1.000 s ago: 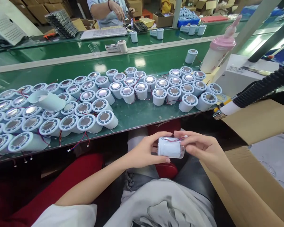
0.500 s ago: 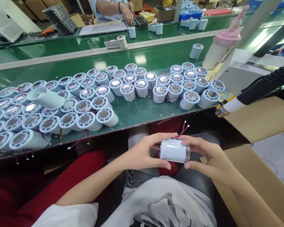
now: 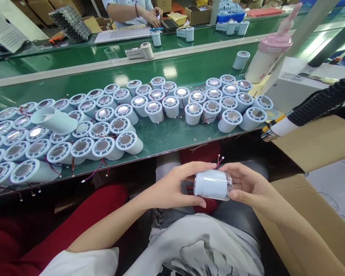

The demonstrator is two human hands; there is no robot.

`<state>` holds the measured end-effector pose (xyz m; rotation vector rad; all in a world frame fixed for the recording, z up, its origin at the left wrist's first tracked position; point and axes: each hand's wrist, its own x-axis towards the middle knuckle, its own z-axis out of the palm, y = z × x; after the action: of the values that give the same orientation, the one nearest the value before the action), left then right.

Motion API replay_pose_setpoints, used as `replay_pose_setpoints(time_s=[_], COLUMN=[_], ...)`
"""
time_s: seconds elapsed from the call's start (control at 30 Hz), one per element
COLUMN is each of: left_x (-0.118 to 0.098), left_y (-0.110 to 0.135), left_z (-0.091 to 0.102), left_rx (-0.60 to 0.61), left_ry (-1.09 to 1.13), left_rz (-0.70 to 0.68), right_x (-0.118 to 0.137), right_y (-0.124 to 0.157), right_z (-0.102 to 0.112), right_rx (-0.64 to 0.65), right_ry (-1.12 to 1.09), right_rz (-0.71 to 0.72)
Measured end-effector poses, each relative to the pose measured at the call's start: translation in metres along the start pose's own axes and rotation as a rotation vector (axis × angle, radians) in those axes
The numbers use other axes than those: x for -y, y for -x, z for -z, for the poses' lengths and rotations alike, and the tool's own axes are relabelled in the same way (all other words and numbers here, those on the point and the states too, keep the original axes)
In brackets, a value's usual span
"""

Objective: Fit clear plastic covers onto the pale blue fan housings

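Blue cylinder [image 3: 211,184] | between left hand [image 3: 174,188], clasping | right hand [image 3: 254,191], pinching clear end [image 3: 229,184]

- Bare left hand [image 3: 176,188]: thumb below, curved fingers above, spread apart.
- Bare right hand [image 3: 253,188]: fingers bent, thumb pointing left.
- Bare forearms [image 3: 112,223] slant inward, before the near edge of the green bench [image 3: 172,140].

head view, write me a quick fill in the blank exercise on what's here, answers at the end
The left hand and right hand hold a pale blue cylinder in a ____ sleeve.
The bench top under the rows of cylinders is ____.
The bottle at the back right has a ____ lid.
The corrugated hose on the right is ____.

Missing words: clear; green; pink; black
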<state>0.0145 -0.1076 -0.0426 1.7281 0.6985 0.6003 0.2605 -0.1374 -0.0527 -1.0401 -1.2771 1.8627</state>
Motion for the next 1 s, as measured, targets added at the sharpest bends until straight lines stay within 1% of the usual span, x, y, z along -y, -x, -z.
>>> replay_pose_setpoints(time_s=[0.17, 0.27, 0.4, 0.63, 0.8, 0.93, 1.0], left_x=[0.000, 0.000, 0.003, 0.005, 0.008, 0.008, 0.006], left_y=[0.001, 0.002, 0.002, 0.001, 0.001, -0.001, -0.001], left_z=[-0.001, -0.002, -0.002, -0.001, -0.001, -0.003, -0.004], left_rx=[0.006, 0.013, 0.014, 0.009, 0.007, -0.016, -0.026], left_ry=[0.024, 0.033, 0.048, 0.046, 0.045, 0.039, 0.029], left_rz=[0.013, 0.023, 0.000, -0.081, -0.127, -0.168, -0.153], right_x=[-0.002, -0.004, -0.006, -0.002, -0.001, 0.001, 0.000], right_y=[-0.004, -0.007, -0.007, -0.008, -0.012, -0.012, -0.012], right_z=[-0.001, -0.002, -0.005, -0.009, -0.009, -0.008, -0.008], right_rx=[-0.018, -0.041, -0.074, -0.047, -0.029, 0.041, 0.087], right_ry=[-0.089, -0.146, -0.179, -0.258, -0.357, -0.404, -0.395], right_rz=[-0.039, -0.093, -0.174, -0.278, -0.355, -0.439, -0.494])
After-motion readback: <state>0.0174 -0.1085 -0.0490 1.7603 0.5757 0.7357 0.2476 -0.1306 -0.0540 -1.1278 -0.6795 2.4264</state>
